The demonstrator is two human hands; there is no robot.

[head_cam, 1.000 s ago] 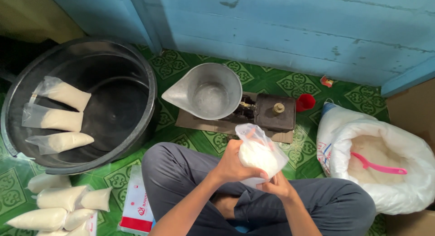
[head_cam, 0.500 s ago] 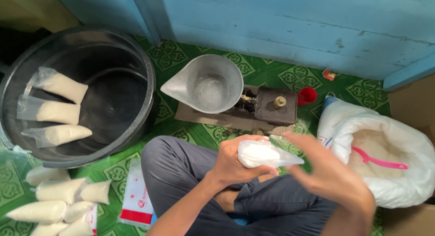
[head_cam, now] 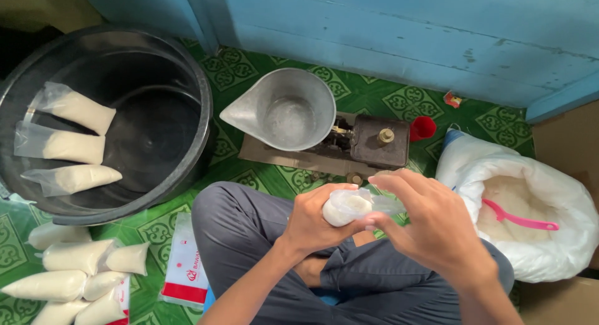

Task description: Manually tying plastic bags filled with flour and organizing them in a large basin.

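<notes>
Left hand (head_cam: 318, 222) is clenched around one small clear bag of white grain (head_cam: 347, 206), held above the lap. Right hand (head_cam: 430, 222) pinches the bag's twisted neck. Black tub (head_cam: 187, 82) holds 3 filled bags (head_cam: 59, 146). About 7 more filled bags (head_cam: 75, 278) lie on the floor, bottom left. One metal scale pan (head_cam: 284, 110) sits empty. One open white sack (head_cam: 549, 250) holds one pink scoop (head_cam: 518, 218).
</notes>
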